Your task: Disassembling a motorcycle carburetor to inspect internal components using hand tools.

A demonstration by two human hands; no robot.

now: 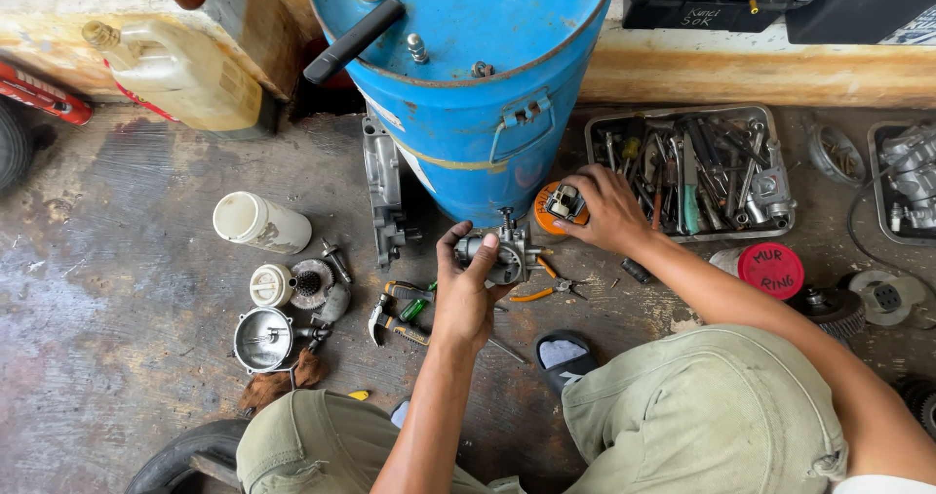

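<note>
A carburettor (499,252) is gripped in the left hand (466,284) above the workshop floor (117,279).

A small metal part (565,202) on an orange lid (542,213) is pinched by the right hand (606,208), just in front of a blue drum (468,75). Pliers (546,289) are seen below; a tray of tools (692,172) is placed to the right, a white canister (261,223) to the left.

A repair workshop, with work done on a stained, worn concrete floor (117,289). A dented blue steel drum (468,84) stands at top centre, a metal tray of mixed hand tools (687,167) lies at right, and loose engine parts (283,309) lie at lower left.
</note>
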